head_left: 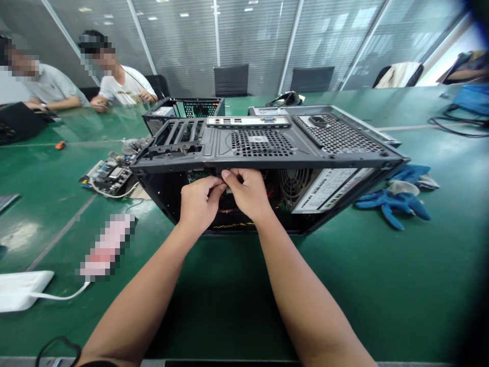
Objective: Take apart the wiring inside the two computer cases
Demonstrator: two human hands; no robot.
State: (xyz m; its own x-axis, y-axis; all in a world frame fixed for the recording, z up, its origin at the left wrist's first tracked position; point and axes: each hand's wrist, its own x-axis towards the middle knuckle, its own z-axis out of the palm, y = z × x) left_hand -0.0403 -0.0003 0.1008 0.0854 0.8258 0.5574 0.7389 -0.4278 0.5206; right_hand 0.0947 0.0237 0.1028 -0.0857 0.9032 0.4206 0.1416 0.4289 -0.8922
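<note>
A grey computer case (263, 148) lies on the green table (244, 285) with its open side facing me. Its power supply (324, 186) with a fan shows inside on the right, beside red and yellow wires. My left hand (198, 204) and my right hand (248, 191) are both pushed into the opening just under the case's upper edge. Fingers of both hands are curled and pinched together close to each other. What they grip inside is hidden.
A bare motherboard (110, 176) and a second open case (183, 109) lie at the back left. Blue gloves (397, 199) rest right of the case. A white device with a cable (23, 290) sits at the front left. Two people sit at the far left.
</note>
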